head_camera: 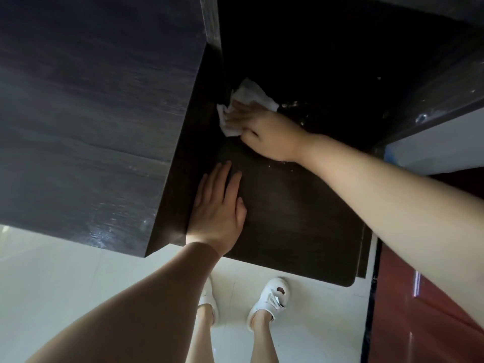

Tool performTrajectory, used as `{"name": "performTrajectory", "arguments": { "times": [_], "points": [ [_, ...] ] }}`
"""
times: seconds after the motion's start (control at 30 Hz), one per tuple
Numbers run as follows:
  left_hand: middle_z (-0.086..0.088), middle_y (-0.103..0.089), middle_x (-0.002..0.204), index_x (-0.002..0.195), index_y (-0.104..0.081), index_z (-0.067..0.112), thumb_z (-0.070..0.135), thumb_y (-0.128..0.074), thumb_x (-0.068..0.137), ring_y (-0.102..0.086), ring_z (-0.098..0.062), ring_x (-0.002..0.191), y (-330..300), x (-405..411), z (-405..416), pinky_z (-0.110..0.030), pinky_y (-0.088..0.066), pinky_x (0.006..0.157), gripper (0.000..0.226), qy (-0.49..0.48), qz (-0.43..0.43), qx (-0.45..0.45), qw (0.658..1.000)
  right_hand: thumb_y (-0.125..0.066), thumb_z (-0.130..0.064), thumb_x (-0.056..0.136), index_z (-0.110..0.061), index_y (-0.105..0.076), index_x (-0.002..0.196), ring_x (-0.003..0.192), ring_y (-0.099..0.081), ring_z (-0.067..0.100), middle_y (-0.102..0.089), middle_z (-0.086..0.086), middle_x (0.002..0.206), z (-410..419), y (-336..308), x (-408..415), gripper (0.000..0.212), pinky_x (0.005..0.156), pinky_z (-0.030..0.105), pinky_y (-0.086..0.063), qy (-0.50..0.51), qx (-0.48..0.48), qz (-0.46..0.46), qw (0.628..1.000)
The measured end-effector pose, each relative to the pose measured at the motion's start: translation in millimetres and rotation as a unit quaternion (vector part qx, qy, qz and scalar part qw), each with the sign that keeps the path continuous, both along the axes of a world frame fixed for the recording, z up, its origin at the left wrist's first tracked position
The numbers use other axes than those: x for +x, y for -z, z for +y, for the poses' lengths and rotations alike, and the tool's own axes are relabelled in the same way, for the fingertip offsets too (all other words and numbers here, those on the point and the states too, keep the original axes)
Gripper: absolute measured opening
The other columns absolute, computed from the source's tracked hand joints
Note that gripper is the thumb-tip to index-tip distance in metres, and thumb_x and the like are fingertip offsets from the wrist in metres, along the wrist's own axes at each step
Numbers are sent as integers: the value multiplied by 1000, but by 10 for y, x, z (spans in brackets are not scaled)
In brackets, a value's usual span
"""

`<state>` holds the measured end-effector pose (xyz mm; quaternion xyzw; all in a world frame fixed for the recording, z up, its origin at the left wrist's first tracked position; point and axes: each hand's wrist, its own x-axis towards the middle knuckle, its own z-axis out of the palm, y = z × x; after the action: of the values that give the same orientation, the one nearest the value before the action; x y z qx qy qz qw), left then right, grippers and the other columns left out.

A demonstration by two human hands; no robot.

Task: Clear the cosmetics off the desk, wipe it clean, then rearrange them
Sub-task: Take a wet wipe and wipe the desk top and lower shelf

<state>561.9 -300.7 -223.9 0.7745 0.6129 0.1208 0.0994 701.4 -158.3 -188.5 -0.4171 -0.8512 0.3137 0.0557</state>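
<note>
The dark wooden desk (288, 218) lies below me, with no cosmetics on it in this view. My right hand (262, 132) presses a crumpled white tissue (248, 98) flat against the desk's far left part, close to the tall side panel. My left hand (217, 208) rests palm down with fingers spread on the desk's near left edge and holds nothing. Small pale specks dot the surface just right of the tissue.
A tall dark wooden cabinet (91, 113) rises to the left of the desk. A dark shelf edge (432, 95) runs along the right. A red-brown panel (419, 310) stands at lower right. My feet in white shoes (269, 297) stand on pale floor tiles.
</note>
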Motion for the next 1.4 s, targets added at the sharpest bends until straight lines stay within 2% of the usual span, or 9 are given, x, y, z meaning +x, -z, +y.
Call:
{"name": "performTrajectory", "arguments": {
  "times": [0.17,0.33,0.5,0.6,0.83,0.97,1.07,1.3,1.4],
  "points": [
    [-21,-46,137,127,-44,5,23,-34,87,-27,-26,129,-14,-14,3,-37,-12,110,46,0,-12,-7,1000,-34,-16,98,-12,-24,145,145,-5,20,-16,9,156,-40,76,534,48,115,31,1,121,24,-72,990],
    [-20,-45,138,128,-43,5,23,-33,87,-26,-26,130,-15,-18,8,-37,-11,110,46,1,-7,-15,1000,-15,-41,99,-14,8,147,142,21,24,18,10,156,-238,85,632,60,116,41,12,333,-31,-215,917],
    [-24,-49,132,126,-43,3,22,-34,85,-29,-27,127,-11,-11,11,-39,-15,109,47,4,-16,-15,1000,-27,-34,99,-3,0,146,144,12,26,6,15,157,-291,117,-452,62,115,37,10,205,-8,-142,968],
    [-23,-47,134,127,-42,3,23,-34,85,-28,-27,128,-7,-12,17,-39,-15,109,47,5,-14,-10,1000,-27,-34,99,-6,0,147,145,10,21,4,13,157,-349,83,-231,61,115,32,10,185,3,-135,973],
    [-21,-46,137,128,-41,5,23,-34,86,-26,-27,129,-17,-13,15,-38,-13,109,46,2,-10,-14,1000,-18,-34,100,-3,7,145,143,17,25,13,17,156,-672,109,514,61,118,40,8,401,-48,-216,889],
    [-23,-46,136,127,-42,3,22,-35,85,-27,-27,129,-4,-8,13,-40,-15,110,47,3,-16,-15,1000,-28,-30,98,-6,0,147,144,12,22,6,13,157,-488,169,-225,61,114,34,12,230,-16,-133,964],
    [-23,-46,136,127,-43,3,22,-35,85,-28,-27,129,-10,-7,16,-40,-15,110,47,2,-12,-14,1000,-26,-26,99,-9,-4,147,145,8,21,2,10,158,-323,137,-111,56,115,34,9,134,21,-136,981],
    [-21,-45,138,128,-40,6,24,-33,86,-26,-27,130,-43,-14,15,-37,-12,110,46,2,-4,-28,1000,-20,-32,100,-6,4,146,144,14,27,10,16,156,-369,147,723,58,118,43,8,443,-17,-210,871],
    [-21,-47,136,127,-42,5,23,-34,86,-28,-28,129,-41,-14,19,-38,-14,110,46,0,-6,-23,1000,-23,-32,100,-7,2,147,144,13,26,9,14,157,-446,189,57,59,115,40,11,368,-5,-160,916]
  ]
}}
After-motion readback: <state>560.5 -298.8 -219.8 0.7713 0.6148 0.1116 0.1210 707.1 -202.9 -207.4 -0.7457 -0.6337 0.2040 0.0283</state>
